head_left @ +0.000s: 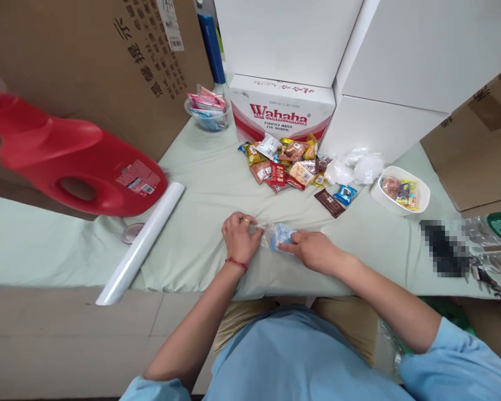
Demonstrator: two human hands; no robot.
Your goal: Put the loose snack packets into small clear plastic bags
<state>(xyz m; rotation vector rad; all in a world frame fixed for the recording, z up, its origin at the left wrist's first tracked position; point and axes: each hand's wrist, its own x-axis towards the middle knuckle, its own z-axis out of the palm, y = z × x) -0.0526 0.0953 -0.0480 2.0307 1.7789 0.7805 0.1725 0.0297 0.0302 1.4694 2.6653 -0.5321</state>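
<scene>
A small clear plastic bag [276, 236] with a blue snack packet inside lies on the pale green cloth near the table's front edge. My left hand [240, 236], with a red string on the wrist, is closed and pinches the bag's left end. My right hand [313, 249] is closed on the bag's right side, fingers over the blue packet. Just beyond the hands lies a pile of wrapped snacks [286, 161]. A brown packet [329, 202] and a blue packet [345, 194] lie apart from the pile to its right.
A red detergent jug [73, 161] lies on its side at the left, with a roll of clear film [144, 240] beside it. A Wahaha carton [280, 108] and white boxes stand behind. A white bowl of candies [401, 192] sits right; a clear bowl of packets [206, 108] at back.
</scene>
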